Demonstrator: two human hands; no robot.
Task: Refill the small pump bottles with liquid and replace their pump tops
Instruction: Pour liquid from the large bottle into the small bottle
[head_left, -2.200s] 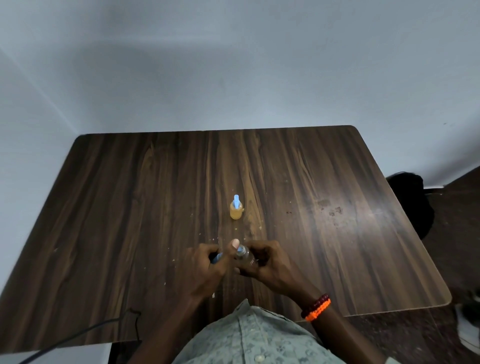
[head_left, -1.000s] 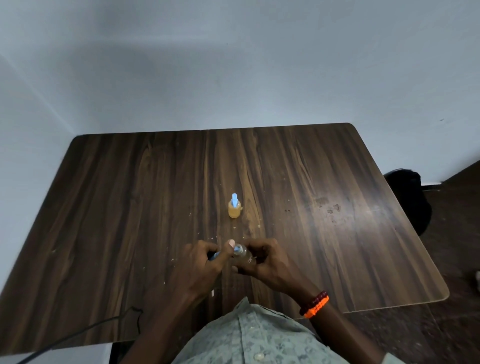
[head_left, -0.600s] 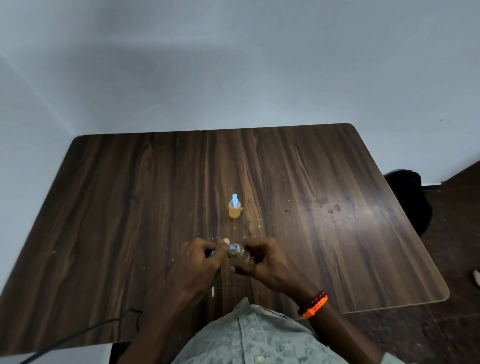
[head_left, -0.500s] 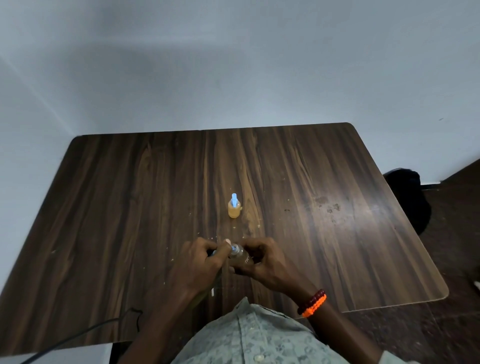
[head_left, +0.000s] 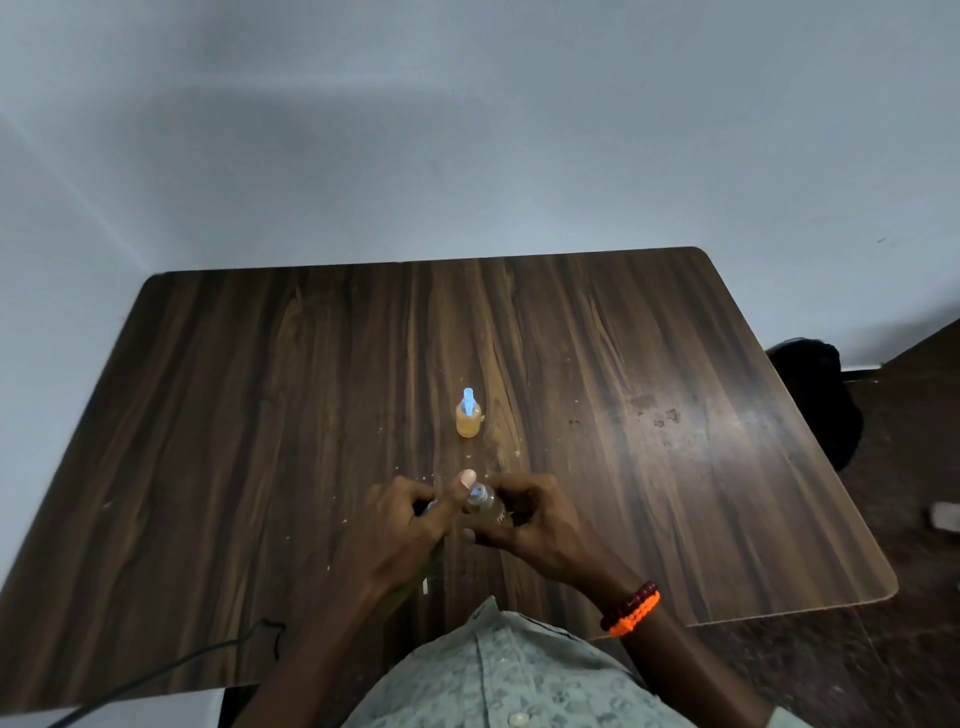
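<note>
A small bottle of orange liquid (head_left: 468, 419) with a light blue pump top stands upright near the middle of the dark wooden table (head_left: 260, 395). Nearer to me, my right hand (head_left: 530, 519) grips a second small clear bottle (head_left: 485, 505), tilted with its neck toward the left. My left hand (head_left: 410, 525) is closed on a blue pump top (head_left: 476, 490) at that bottle's neck, thumb raised over it. Most of the pump top is hidden by my fingers.
A dark cable (head_left: 171, 670) runs off the table's front left edge. A black bag (head_left: 815, 395) sits on the floor past the right edge. Small crumbs and stains dot the table around the bottles. A wall stands just behind the table.
My hands have stayed together at the same spot; the left thumb and fingers shifted slightly around the pump top at the bottle's neck. The orange bottle has not moved.
</note>
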